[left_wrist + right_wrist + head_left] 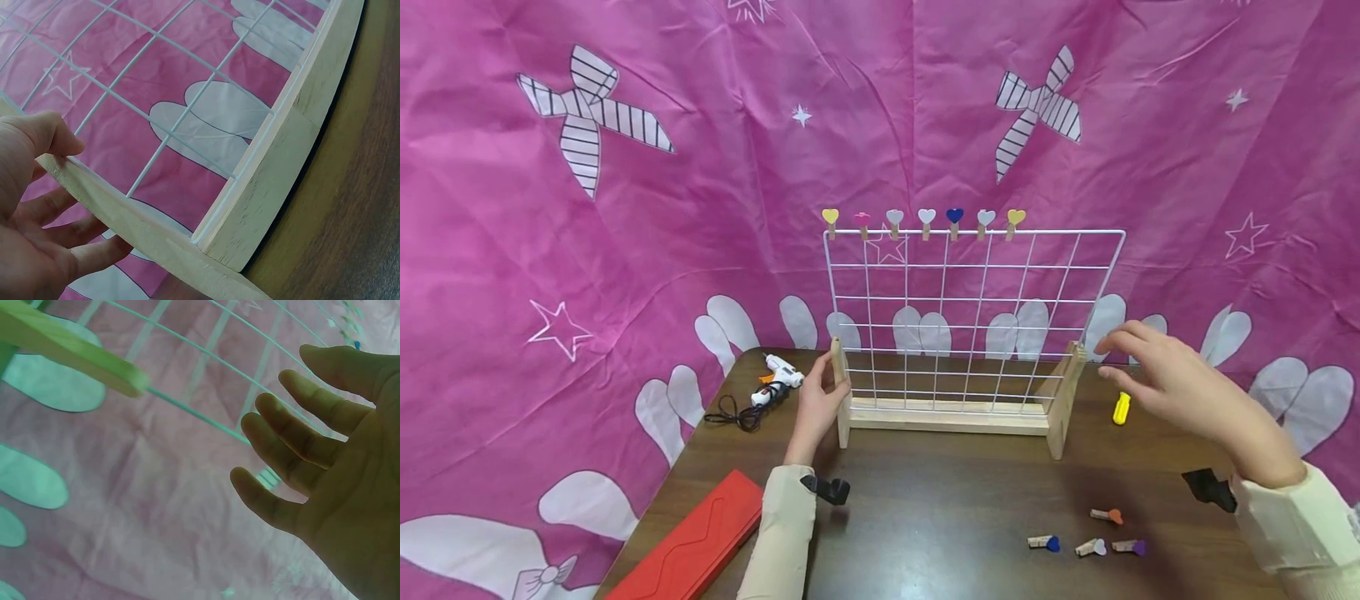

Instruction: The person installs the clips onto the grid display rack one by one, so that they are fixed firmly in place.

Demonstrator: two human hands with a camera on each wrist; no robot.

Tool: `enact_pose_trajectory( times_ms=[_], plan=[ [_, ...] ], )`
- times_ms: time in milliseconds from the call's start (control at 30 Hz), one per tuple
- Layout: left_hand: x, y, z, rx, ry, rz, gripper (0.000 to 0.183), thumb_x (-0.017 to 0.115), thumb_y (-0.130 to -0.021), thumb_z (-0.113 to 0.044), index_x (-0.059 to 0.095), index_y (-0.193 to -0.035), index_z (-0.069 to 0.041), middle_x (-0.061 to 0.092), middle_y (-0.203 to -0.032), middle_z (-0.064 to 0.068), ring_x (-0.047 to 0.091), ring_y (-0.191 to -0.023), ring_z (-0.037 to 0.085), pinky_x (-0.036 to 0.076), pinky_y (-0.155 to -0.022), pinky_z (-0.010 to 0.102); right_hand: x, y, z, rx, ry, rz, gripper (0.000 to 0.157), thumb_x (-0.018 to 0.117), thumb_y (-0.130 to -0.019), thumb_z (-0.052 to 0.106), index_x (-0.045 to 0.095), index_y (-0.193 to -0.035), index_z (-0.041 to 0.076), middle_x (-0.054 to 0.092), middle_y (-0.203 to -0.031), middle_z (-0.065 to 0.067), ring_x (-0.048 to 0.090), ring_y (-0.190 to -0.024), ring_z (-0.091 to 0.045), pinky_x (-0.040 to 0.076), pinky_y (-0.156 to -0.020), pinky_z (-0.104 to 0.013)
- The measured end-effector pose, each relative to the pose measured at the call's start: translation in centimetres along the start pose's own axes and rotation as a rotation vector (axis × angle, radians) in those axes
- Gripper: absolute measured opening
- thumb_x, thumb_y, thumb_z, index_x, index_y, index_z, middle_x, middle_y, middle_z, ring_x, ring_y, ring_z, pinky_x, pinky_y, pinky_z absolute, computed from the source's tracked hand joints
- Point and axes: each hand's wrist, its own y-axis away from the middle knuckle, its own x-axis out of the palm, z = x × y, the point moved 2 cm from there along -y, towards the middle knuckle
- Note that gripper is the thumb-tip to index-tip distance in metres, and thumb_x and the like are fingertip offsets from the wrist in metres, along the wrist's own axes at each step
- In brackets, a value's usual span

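Observation:
A white wire grid (962, 297) stands upright in a wooden stand (951, 421) on the table. My left hand (820, 403) grips the stand's left side post (140, 228), thumb on one face and fingers on the other in the left wrist view. Just outside the right side post (1064, 404), my right hand (1180, 387) hovers with fingers loosely bent; the right wrist view shows nothing in it. Along the grid's top wire sit several small clothespins with hearts, among them a pink one (862, 221), a dark blue one (954, 218) and a yellow one (1016, 219) at the right end.
Loose heart clothespins lie at the front right: blue (1045, 543), orange (1107, 517), white (1092, 547) and purple (1130, 547). A yellow-handled tool (1122, 408) lies behind them. On the left are a glue gun (781, 372) with its cord and a red case (700, 537).

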Motion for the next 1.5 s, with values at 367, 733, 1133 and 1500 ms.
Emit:
enact_pose_trajectory(
  times_ms=[367,733,1133,1500],
  plan=[
    [0.1,-0.3,-0.4,0.028,-0.035,-0.030,0.054,0.064,-0.080,-0.001,0.050,-0.130,-0.015,0.059,-0.116,0.012,0.057,-0.100,0.026,0.049,-0.088,0.039,4.6,4.7,-0.4,-0.026,-0.020,-0.010,0.028,0.074,-0.068,0.003,0.060,-0.087,0.017,0.055,-0.087,0.013,0.054,-0.072,-0.003,0.043,-0.061,-0.021],
    [-0.2,-0.4,-0.4,0.009,-0.055,-0.018,0.052,0.063,-0.082,-0.004,0.050,-0.131,-0.016,0.057,-0.120,0.013,0.056,-0.105,0.027,0.048,-0.088,0.041,9.9,10.9,-1.1,0.043,-0.039,0.143,0.026,0.079,-0.065,0.010,0.061,-0.081,0.022,0.054,-0.084,0.012,0.054,-0.071,-0.006,0.047,-0.056,-0.030],
    [-0.2,-0.2,-0.4,-0.011,-0.068,-0.015,0.053,0.064,-0.081,-0.005,0.050,-0.130,-0.016,0.057,-0.120,0.012,0.056,-0.105,0.027,0.049,-0.087,0.042,13.8,14.3,-1.7,0.077,-0.199,0.367,0.034,0.077,-0.060,0.006,0.051,-0.066,0.027,0.040,-0.072,0.018,0.038,-0.062,0.001,0.031,-0.048,-0.021],
    [0.0,0.1,-0.1,-0.003,-0.044,-0.015,0.053,0.064,-0.082,-0.003,0.049,-0.131,-0.016,0.056,-0.122,0.012,0.055,-0.106,0.027,0.048,-0.090,0.040,13.8,14.7,-1.8,0.239,-0.159,0.487,0.032,0.076,-0.061,0.010,0.049,-0.063,0.027,0.040,-0.069,0.014,0.037,-0.059,0.000,0.030,-0.047,-0.022]
  ],
)
